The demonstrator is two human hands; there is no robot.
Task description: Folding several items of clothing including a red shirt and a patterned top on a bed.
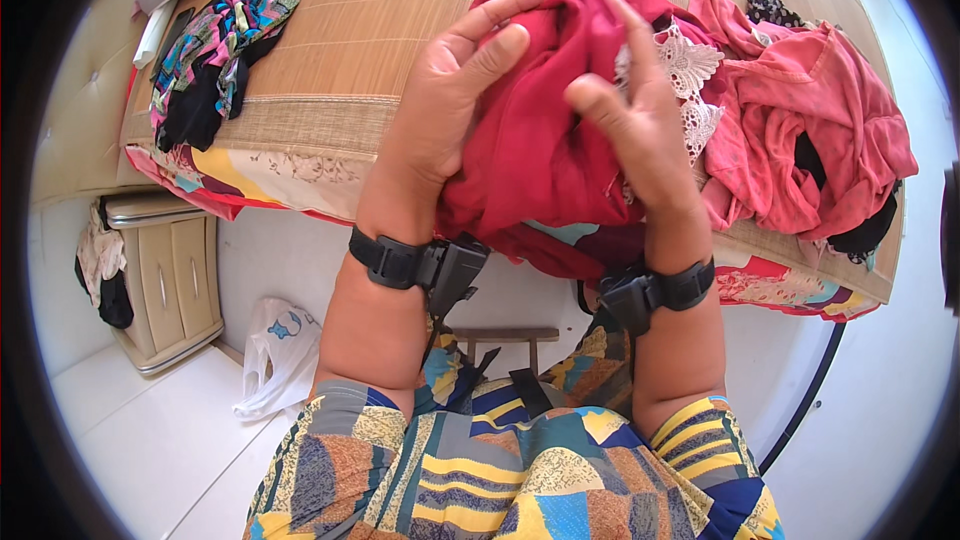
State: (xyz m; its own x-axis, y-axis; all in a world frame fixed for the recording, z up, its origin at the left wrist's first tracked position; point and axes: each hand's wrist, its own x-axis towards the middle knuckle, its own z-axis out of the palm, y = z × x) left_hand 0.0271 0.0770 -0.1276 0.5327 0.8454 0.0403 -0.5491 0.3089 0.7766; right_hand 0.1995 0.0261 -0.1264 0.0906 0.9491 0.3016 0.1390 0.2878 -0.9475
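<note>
A deep red garment (540,130) is bunched between my two hands, its lower folds hanging over the bed's near edge. My left hand (465,60) grips its left side, with the thumb and forefinger showing and the other fingers hidden by cloth. On the opposite side my right hand (635,110) holds it with the thumb raised and the forefinger stretched along the fabric. White lace trim (688,65) shows just beyond my right hand. Each forearm wears a black strap with a small box.
A bamboo mat (370,25) covers the bed. Pink clothes (800,130) are heaped at the right; a multicoloured patterned cloth (225,45) lies at the left. A cream cabinet (170,280) and a white plastic bag (280,355) stand on the floor below.
</note>
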